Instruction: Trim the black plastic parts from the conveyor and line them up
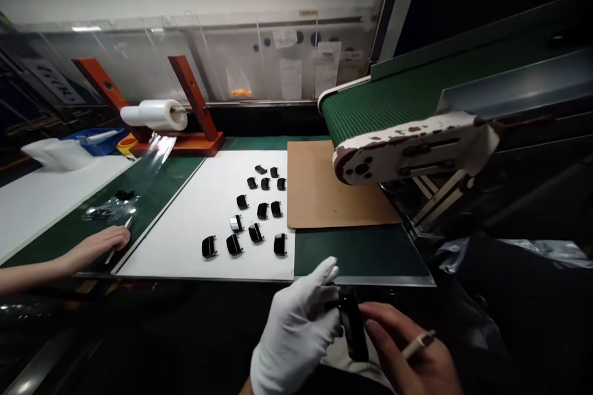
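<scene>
Low in the frame, a little right of centre: one black part (pixel 353 324), small and oblong, held upright between two hands. On its left side, the left hand (pixel 296 330) in a white glove, fingers closed around the part's upper end. On its right side, the right hand (pixel 407 352), bare, fingertips touching the part's edge, and one thin white stick (pixel 417 343) pinched between two of its fingers, so grasping both things.

Just above, in the middle of the frame: one white sheet (pixel 185 228) flat on the green table (pixel 361 253), carrying thirteen small black parts (pixel 262 210) of the same kind, laid in four loose rows: two at the top, then three, then three, and five in the nearest rows, as far as can be counted.

To the right of the sheet and touching its edge: one brown cardboard sheet (pixel 324 191), bare. Over its right corner, the end of one green conveyor belt (pixel 393 105) with a worn white side plate (pixel 417 148).

At the left edge, lower half: one bare hand of another person (pixel 99 244), lying flat and open on the table beside a strip of clear film (pixel 139 179), with a thin tool under the fingers.

Upper left: one roll of clear film (pixel 155 114) on one orange-red wooden stand (pixel 185 105) with two slanted arms. Further left, one blue tray (pixel 99 139) and one second white sheet (pixel 41 197).
</scene>
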Motion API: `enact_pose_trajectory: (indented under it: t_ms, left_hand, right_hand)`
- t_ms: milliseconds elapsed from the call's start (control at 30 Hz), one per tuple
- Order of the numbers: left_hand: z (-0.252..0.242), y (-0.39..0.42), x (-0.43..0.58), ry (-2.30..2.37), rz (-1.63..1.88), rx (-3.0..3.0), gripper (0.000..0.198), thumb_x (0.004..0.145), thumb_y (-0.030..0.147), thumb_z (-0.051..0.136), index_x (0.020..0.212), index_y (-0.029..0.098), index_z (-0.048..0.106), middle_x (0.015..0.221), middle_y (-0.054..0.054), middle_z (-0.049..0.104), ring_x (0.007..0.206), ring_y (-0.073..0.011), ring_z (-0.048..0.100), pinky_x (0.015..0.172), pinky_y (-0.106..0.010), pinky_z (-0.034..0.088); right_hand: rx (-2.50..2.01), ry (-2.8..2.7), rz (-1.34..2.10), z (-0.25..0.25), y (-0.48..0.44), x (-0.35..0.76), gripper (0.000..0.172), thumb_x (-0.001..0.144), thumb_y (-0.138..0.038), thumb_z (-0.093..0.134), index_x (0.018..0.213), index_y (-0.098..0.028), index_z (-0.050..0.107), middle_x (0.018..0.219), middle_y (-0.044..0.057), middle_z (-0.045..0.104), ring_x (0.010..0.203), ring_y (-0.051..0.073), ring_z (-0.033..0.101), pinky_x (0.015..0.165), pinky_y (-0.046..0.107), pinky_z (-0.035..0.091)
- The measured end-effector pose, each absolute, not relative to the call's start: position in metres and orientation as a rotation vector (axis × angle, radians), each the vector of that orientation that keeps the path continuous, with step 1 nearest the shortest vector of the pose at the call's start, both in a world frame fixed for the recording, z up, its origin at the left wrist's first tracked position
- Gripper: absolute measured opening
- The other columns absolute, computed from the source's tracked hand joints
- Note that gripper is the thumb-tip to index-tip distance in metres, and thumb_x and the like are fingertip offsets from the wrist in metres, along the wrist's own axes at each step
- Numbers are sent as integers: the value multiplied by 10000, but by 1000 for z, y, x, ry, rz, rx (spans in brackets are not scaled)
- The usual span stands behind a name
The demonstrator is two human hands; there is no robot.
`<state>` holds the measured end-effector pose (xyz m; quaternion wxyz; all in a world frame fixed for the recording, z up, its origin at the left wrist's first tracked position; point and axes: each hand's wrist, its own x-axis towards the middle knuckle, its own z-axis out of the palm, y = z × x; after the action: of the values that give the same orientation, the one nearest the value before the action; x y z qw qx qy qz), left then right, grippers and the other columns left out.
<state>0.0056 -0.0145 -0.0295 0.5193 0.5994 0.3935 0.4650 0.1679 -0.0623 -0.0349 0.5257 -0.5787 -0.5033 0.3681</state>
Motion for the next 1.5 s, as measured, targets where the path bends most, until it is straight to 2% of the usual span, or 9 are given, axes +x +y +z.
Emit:
enact_pose_trajectory:
  t_ms: [267,367,433,533,633,767,1100,1267,1500]
  left_hand:
    - [-47,-22,19,965,1016,1490,636,760,31,606,1331,294,511,1170,-46,665,1016,-192,678,896,-299,575]
    - [-41,-20,20,960,1000,1618,670,772,42,606,1370,304,455,1131,-33,683,1019,-187,674,926,-316,560]
    - [-33,-18,14,938,1020,1708,684,791,89,636,1393,323,410,1157,-24,676,1064,-190,653,964,-326,536]
    - [-25,-13,-2,936,1044,1795,769,777,180,718,1420,368,339,1304,-15,593,1181,-203,582,1024,-341,482]
    - [-29,-11,-12,944,972,1805,970,661,249,832,1448,362,276,1402,-42,503,1251,-246,520,1052,-377,444]
    - [-39,-18,-3,819,947,1737,1144,553,279,887,1471,352,208,1427,-80,467,1278,-295,483,1071,-427,408]
    - [-46,-17,13,870,792,1938,1106,649,291,827,1486,338,106,1261,-100,601,1127,-280,608,967,-391,505]
    - [-42,-11,13,839,656,2216,1074,715,326,766,1488,295,22,1159,-100,657,1004,-285,662,886,-395,530]
    - [-54,-23,7,849,807,2219,1001,714,347,775,1478,302,131,1260,-82,622,1024,-237,673,866,-293,554]
  right_hand:
    - [-1378,-1180,959,-52,-62,174,186,763,-383,693,883,-252,751,930,84,704,835,258,639,720,343,520]
    - [-1338,-1019,1068,-60,-63,175,172,707,-372,751,794,-224,744,752,55,670,683,205,606,616,298,517]
    - [-1285,-749,1177,-62,-63,174,197,670,-377,784,760,-211,730,547,-6,569,450,103,466,425,214,430]
    - [-1201,-365,1270,-61,-64,175,260,565,-373,850,680,-198,697,533,-21,582,342,4,258,311,143,266]
    - [-1177,-242,1284,-61,-65,178,285,476,-304,886,597,-184,657,683,40,684,349,-19,253,320,145,311]
    - [-1193,-249,1281,-60,-67,177,302,469,-294,874,557,-168,614,649,50,676,345,-23,243,307,134,278]
    - [-1254,-406,1238,-58,-71,172,200,517,-210,809,629,-168,648,457,-47,495,334,21,308,306,145,247]
    - [-1326,-551,1298,-57,-74,175,216,610,-313,779,713,-162,665,360,-83,373,329,36,256,306,164,225]
    - [-1207,-359,1478,-47,-73,175,229,497,-190,797,586,-168,587,450,-72,461,325,-2,235,300,137,192]
